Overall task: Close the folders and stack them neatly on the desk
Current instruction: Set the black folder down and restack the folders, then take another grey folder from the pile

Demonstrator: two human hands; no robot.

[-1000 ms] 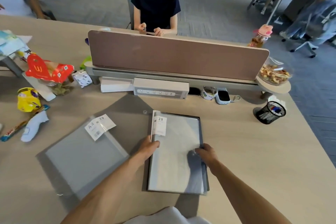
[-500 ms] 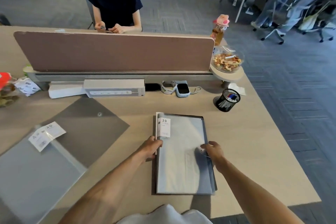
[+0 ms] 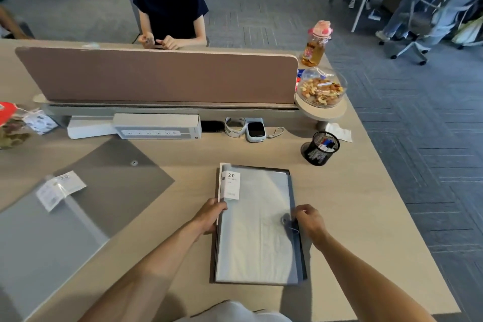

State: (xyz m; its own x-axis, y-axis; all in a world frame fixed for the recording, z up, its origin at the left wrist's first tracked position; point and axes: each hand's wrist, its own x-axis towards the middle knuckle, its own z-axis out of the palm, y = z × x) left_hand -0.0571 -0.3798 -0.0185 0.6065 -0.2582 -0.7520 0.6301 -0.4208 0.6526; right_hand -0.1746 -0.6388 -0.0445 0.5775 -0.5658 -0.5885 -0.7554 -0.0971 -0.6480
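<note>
The folder (image 3: 256, 240) labelled 20 lies flat on the worktop (image 3: 360, 217) near its front edge, left hand (image 3: 210, 217) gripping the spine side, right hand (image 3: 309, 219) pinching the page edge; light, floppy, slick plastic, probably best lifted by the stiffer spine.

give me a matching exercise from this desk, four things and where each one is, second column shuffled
1. folder labelled 20
2. snap folder
3. mesh pen cup
4. snack bowl

a. on the round shelf
b. flap open, at the desk's left
c. between the left hand and right hand
d. upright near the desk's right edge

Pairs: 1-c, 2-b, 3-d, 4-a
</note>
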